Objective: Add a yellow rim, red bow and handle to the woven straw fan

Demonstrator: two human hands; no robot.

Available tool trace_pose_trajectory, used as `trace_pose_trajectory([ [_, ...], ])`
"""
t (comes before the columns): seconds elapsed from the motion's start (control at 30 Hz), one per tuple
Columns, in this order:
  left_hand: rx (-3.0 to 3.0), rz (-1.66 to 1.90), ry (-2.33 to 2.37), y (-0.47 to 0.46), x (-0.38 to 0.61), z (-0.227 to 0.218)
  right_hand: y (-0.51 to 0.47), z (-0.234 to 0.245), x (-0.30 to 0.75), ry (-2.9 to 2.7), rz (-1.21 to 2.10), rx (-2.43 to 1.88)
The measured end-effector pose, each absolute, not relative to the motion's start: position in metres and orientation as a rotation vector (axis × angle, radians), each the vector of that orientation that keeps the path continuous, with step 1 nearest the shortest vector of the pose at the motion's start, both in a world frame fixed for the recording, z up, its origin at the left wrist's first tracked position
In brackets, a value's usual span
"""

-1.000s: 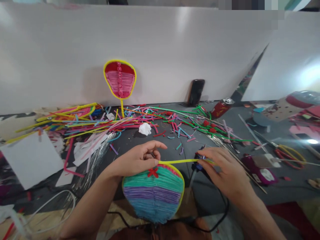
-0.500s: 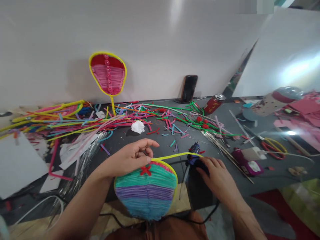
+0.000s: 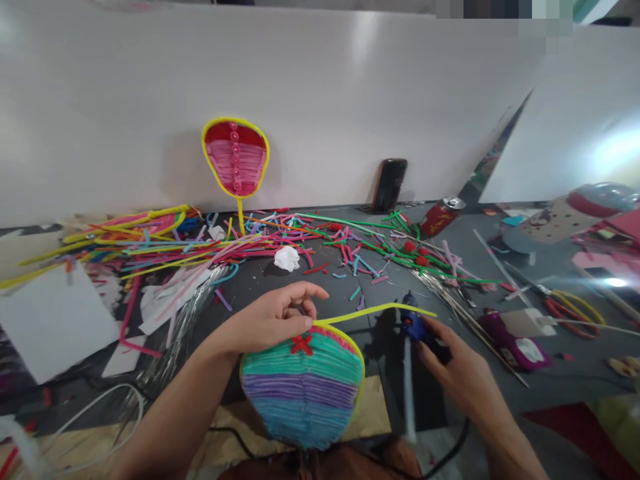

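My left hand [image 3: 280, 317] is closed at the top edge of a fan-shaped craft piece [image 3: 305, 390], thumb and fingers pinching its yellow pipe cleaner [image 3: 367, 311] there. The piece is wrapped in green, purple and blue bands, with a small red cross-shaped bow [image 3: 301, 344] near the top. The pipe cleaner's loose end sticks out to the right, passing across the nozzle area of a blue hot glue gun [image 3: 413, 325]. My right hand [image 3: 457, 357] is wrapped round the glue gun's body. A pale glue stick [image 3: 409, 393] juts from its back towards me.
A finished-looking pink and red fan [image 3: 236, 160] stands at the back. Pipe cleaners [image 3: 200, 247] and cut bits litter the table. Beyond are a crumpled white tissue [image 3: 287, 259], a phone [image 3: 391, 185], a red can [image 3: 442, 216] and pliers [image 3: 575, 310]. A black cord [image 3: 455, 450] trails near my right arm.
My right hand has closed round the glue gun and raised it a little, its nozzle turning away. The left hand keeps its pinch. The whole view has shifted slightly.
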State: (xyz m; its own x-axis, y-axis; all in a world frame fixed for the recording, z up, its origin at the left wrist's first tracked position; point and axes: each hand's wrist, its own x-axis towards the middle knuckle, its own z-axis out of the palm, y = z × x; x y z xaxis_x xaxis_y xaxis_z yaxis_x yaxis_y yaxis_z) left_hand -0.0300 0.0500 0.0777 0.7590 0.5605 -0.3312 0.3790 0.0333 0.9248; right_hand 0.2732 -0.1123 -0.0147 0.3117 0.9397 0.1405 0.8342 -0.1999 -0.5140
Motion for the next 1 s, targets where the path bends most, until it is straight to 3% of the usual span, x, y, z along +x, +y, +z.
trace_pose_trajectory([
  [0.2, 1.573, 0.166, 0.777, 0.051, -0.03, 0.077, -0.123, 0.02, 0.255, -1.259, 0.854, -1.624],
  [0.4, 1.562, 0.167, 0.775, 0.05, -0.03, 0.077, -0.126, 0.019, 0.235, -1.188, 1.141, -1.292],
  [1.0, 1.583, 0.183, 0.72, 0.047, -0.033, 0.077, -0.099, 0.04, 0.216, -1.463, 1.312, -1.353],
])
